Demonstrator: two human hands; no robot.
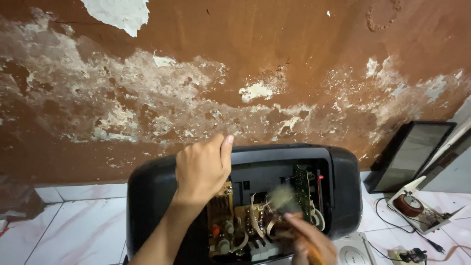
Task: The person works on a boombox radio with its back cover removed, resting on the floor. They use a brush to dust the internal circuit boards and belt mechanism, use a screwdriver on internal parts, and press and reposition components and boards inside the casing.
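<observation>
Head view shows your left hand pressed on the top edge of the black radio. Your fingers curl over its rim and your thumb points up, so this grip is closed on the radio shell. The radio stands on the white floor, right up against the brown wall. Its back is off, and you can see the brown board and the green board inside.

Your right hand is low, at the bottom edge of the picture. It holds a brush by the handle, and the bristles are blurred. They sit over the parts between the two boards. You cannot see this grip clearly, but the fingers wrap the handle.

Room inside the shell is tight: the black walls close in on both sides of the boards. To the left of the radio the floor tiles are open. To the right lie a dark screen leaning on the wall, a small meter, black wires and a plug. The wall paint is peeling in white patches.
</observation>
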